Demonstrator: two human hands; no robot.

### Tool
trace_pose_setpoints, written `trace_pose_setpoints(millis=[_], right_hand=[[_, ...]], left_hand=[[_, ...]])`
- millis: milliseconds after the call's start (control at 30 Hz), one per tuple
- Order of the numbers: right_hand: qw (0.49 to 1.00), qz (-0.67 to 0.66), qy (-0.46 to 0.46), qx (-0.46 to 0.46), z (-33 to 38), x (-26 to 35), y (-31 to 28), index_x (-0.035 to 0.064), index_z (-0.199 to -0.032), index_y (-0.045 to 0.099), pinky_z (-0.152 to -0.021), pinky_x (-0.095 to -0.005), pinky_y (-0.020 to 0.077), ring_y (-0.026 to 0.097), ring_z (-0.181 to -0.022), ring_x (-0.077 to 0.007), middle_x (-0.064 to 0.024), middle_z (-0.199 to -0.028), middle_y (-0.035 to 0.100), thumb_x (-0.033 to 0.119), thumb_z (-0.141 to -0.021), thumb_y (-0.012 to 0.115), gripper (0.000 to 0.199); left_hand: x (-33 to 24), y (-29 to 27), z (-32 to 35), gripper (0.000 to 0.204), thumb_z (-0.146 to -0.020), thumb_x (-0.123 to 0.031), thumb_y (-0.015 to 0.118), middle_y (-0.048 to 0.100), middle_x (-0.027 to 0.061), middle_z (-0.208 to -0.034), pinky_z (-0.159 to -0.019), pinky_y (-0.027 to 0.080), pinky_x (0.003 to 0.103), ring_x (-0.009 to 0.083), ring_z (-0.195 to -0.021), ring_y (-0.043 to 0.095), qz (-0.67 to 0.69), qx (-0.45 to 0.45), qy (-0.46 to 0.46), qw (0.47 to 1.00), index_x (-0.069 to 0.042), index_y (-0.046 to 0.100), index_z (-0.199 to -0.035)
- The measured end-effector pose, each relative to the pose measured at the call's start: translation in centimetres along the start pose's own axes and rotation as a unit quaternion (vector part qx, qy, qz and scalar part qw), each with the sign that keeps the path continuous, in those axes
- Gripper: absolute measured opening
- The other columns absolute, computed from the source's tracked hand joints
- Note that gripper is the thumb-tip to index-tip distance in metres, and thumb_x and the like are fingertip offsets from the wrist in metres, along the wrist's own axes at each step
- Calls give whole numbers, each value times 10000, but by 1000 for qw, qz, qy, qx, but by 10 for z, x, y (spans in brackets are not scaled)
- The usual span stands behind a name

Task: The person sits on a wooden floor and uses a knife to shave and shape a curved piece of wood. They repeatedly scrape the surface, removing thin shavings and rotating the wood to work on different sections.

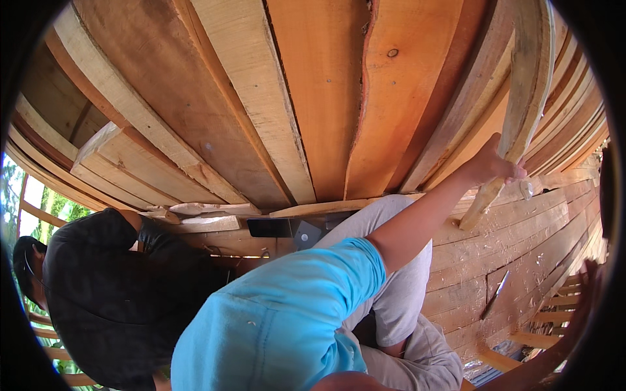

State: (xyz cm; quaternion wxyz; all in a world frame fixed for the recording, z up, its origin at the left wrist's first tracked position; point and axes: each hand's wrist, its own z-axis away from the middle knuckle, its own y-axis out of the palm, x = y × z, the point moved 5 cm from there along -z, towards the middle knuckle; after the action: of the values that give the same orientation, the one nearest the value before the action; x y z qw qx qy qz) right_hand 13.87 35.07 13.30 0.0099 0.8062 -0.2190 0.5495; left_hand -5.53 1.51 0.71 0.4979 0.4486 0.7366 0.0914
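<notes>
My left hand (pixel 497 161) is closed around the lower part of a long curved timber (pixel 525 72). The timber stands tilted, its top running out of view above and its lower end just over the plank floor. My left arm reaches across in a light blue sleeve, above my bent knee in grey trousers. My right hand (pixel 590 283) is raised at the right edge, dark and partly cut off by the rim. Its fingers look spread, and nothing shows in them. A narrow tool with a metal blade (pixel 497 293) lies on the planks between my hands.
Wide planks (pixel 319 98) curve up in front. At the left, a co-worker in a black shirt (pixel 124 293) bends over. Wood offcuts (pixel 208 223) and a flat black object (pixel 268 227) lie at the planks' foot. Shavings cover the plank floor (pixel 456 287); slats and gaps show lower right.
</notes>
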Motion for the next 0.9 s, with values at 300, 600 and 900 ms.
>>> trace_pose_setpoints(millis=[300, 600, 900], right_hand=[[908, -44, 409, -83, 150, -336, -104, 83, -1168, 627, -742, -340, 548, 654, -874, -189, -61, -1000, 671, 317, -915, 646, 345], [835, 336, 432, 60, 123, -381, -21, -30, -960, 661, -504, -292, 489, 590, -571, -124, -51, -662, 603, 405, -859, 692, 447], [691, 662, 260, -128, 153, -391, -22, 0, -1012, 608, -837, -482, 502, 631, -941, -399, -241, -944, 653, 270, -801, 718, 360]], left_hand=[[-4, 7, -2, 538, -644, -10, 793, 550, 87, -784, -500, 461, 293, 150, -603, 560, -10, 2, 10, 1000, -6, 452, -1060], [-11, -2, -3, 96, -812, -91, 633, 470, 39, -610, -589, 445, 318, 156, -572, 485, -66, 48, 79, 994, -42, 551, -822], [-4, 63, 4, 118, -861, -134, 514, 406, 16, -628, -679, 373, 347, 141, -597, 407, -59, 175, 54, 981, -106, 424, -791]])
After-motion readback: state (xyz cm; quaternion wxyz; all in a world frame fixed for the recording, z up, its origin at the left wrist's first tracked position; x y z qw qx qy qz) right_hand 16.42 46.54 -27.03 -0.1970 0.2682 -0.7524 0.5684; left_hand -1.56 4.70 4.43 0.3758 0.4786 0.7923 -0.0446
